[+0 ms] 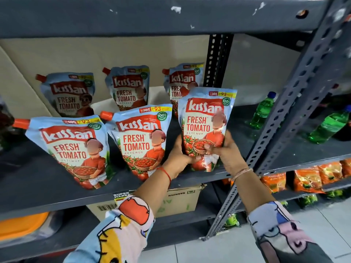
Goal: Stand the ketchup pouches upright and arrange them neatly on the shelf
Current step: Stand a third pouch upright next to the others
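- Head view, far left: your front-left pouch (76, 150) stands on the grey shelf (38, 179) leaning a little, its orange cap (20, 122) pointing left.
- Behind it, the back-left pouch (70, 93) stands near the cardboard backing (24, 73).
- Next along, the front-middle pouch (140, 139) stands upright, with the back-middle pouch (129, 88) behind it.
- Your left hand (178, 156) grips the lower left edge of the held pouch (205, 126); a red thread circles that wrist.
- The held pouch is upright at the shelf's front right, partly hiding the back-right pouch (182, 78).
- Your right hand (228, 150) clasps its lower right side, thumb pressed on the printed front.
- Further right, beyond the perforated upright (284, 103), green bottles (264, 111) lie on the neighbouring shelf.
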Demonstrator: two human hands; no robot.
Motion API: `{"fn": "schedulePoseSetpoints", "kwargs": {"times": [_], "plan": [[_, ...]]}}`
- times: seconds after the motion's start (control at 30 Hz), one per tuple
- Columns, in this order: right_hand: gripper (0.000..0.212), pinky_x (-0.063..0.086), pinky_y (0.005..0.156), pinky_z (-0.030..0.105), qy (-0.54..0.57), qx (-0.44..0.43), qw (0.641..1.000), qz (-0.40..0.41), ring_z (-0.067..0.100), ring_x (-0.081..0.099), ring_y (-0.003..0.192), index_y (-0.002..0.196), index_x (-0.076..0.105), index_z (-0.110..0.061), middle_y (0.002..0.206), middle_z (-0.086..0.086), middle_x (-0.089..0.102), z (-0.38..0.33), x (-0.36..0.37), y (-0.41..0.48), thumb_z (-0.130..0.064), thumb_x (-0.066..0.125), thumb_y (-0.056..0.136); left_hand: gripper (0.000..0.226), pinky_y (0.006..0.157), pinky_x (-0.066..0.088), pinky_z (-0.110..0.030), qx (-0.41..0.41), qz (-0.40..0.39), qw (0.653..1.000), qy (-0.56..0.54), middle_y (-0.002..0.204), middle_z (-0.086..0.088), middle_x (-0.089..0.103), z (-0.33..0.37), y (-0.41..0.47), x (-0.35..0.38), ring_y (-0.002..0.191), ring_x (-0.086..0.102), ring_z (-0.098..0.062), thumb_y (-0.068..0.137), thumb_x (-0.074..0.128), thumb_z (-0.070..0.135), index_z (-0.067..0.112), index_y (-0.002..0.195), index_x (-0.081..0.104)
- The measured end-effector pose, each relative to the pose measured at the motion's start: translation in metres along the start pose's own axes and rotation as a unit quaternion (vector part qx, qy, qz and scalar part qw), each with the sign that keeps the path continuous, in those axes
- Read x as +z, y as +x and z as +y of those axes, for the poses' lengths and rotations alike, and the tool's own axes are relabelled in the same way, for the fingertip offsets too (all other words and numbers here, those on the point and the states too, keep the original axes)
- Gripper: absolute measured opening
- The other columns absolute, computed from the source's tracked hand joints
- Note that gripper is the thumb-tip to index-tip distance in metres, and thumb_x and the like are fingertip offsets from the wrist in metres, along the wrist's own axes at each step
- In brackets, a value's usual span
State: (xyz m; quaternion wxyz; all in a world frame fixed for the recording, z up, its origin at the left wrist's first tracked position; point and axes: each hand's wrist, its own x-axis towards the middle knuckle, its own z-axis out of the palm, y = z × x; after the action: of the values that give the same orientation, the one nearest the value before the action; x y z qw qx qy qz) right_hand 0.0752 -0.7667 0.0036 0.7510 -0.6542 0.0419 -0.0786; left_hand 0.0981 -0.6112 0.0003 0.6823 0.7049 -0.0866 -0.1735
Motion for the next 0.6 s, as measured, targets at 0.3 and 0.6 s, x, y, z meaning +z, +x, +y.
{"fn": "schedulePoseSetpoints", "kwargs": {"times": [0.3, 0.6], "plan": [[0.066, 0.054, 0.083, 0.028, -0.072, -0.018, 0.997, -0.011, 0.011, 0.06, 0.102, 0.114, 0.043, -0.027, 0.112, -0.003, 0.061, 0.028, 0.002, -0.001, 0.007, 0.072, 0.066, 0.091, 0.098, 0.04, -0.033, 0.059, 0.074, 0.99, 0.106, 0.12, 0.001, 0.053, -0.027, -0.002, -0.004, 0.116, 0.048, -0.017, 0.062, 0.074, -0.004, 0.019, 0.135, 0.025], [0.09, 0.042, 0.081, 0.005, -0.23, -0.006, 0.973, -0.032, -0.006, 0.053, 0.098, 0.13, 0.035, -0.021, 0.106, -0.023, 0.054, 0.049, -0.009, -0.018, -0.006, 0.084, 0.055, 0.095, 0.097, 0.033, -0.028, 0.021, 0.054, 0.982, 0.177, 0.136, -0.008, 0.049, -0.036, 0.003, -0.009, 0.124, 0.045, -0.024, 0.061, 0.079, 0.007, 0.017, 0.137, 0.022]]}}
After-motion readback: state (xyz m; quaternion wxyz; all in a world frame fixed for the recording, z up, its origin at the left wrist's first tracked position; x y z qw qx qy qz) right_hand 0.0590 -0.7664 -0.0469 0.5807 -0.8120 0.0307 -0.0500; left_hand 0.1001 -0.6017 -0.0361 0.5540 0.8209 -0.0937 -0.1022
